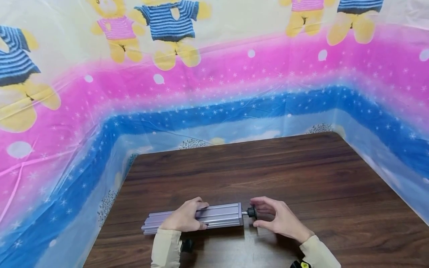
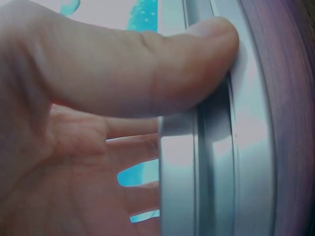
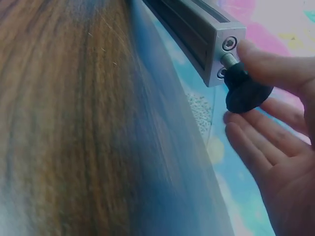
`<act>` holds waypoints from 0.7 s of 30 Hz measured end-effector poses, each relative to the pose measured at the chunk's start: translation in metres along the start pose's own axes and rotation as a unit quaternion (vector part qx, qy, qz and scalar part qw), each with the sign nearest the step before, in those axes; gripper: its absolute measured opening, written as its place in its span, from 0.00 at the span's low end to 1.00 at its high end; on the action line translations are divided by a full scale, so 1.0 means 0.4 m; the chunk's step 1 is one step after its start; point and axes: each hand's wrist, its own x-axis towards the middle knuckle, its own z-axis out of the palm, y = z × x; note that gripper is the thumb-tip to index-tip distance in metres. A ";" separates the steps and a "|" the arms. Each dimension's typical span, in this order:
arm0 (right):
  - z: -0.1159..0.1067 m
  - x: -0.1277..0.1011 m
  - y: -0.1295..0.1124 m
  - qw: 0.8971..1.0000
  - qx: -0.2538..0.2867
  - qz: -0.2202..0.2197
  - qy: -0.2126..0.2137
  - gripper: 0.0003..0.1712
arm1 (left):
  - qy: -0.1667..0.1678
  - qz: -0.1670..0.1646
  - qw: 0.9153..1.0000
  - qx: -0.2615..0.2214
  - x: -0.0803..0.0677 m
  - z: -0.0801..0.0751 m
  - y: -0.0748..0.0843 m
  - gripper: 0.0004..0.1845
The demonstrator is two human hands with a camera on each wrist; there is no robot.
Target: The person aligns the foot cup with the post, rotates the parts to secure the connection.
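Note:
A silver aluminium extrusion point(image 1: 221, 216) with long grooves lies across the near part of the table. My left hand point(image 1: 184, 217) grips it from above; in the left wrist view the thumb point(image 2: 162, 69) presses along one groove and the fingers go behind the bar. From the end plate point(image 3: 224, 56) at its right end sticks out a threaded stud with a black levelling foot point(image 3: 246, 92). Around this foot my right hand point(image 1: 279, 219) is spread in a loose C, thumb on one side and fingers on the other, fingertips right by its rim.
The dark wood-grain table point(image 1: 241, 167) runs back to a printed curtain point(image 1: 218, 85) with bears and snowflakes, which surrounds its far and side edges. A small black object point(image 1: 187, 245) sits by the left sleeve, and a black-and-yellow one point(image 1: 301, 264) by the right sleeve.

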 end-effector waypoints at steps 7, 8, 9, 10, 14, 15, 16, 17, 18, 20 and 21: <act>0.007 0.004 0.005 1.000 0.012 -0.016 0.016 0.29 | 0.001 -0.009 1.000 -0.005 -0.003 0.003 0.001 0.35; 0.007 0.004 0.004 1.000 0.011 -0.013 0.017 0.28 | 0.002 -0.009 1.000 -0.004 -0.003 0.003 0.001 0.34; 0.007 0.005 0.004 1.000 0.008 -0.011 0.018 0.27 | 0.003 -0.008 1.000 -0.005 -0.003 0.003 0.001 0.34; 0.006 0.005 0.004 1.000 0.002 -0.007 0.019 0.25 | 0.004 -0.008 1.000 -0.005 -0.003 0.003 0.001 0.34; 0.005 0.005 0.002 0.999 -0.018 0.031 0.019 0.19 | 0.006 -0.005 1.000 -0.005 -0.001 0.002 0.002 0.34; 0.005 0.005 0.001 0.999 -0.018 0.044 0.016 0.19 | 0.007 -0.005 1.000 -0.005 -0.001 0.002 0.002 0.34; 0.005 0.006 0.001 0.998 -0.012 0.059 0.012 0.19 | 0.006 -0.004 1.000 -0.004 -0.001 0.002 0.002 0.34; 0.005 0.007 0.000 0.997 0.000 0.073 0.006 0.19 | 0.006 -0.005 1.000 -0.003 -0.001 0.002 0.002 0.34; 0.005 0.008 -0.001 0.996 0.011 0.088 0.001 0.19 | 0.005 -0.005 1.000 -0.003 0.000 0.002 0.003 0.34; 0.005 0.011 -0.003 0.993 0.036 0.114 -0.009 0.19 | 0.005 -0.005 1.000 -0.002 0.000 0.002 0.003 0.34; 0.005 0.013 -0.005 0.991 0.047 0.126 -0.014 0.19 | 0.005 -0.006 1.000 -0.002 0.001 0.002 0.004 0.34</act>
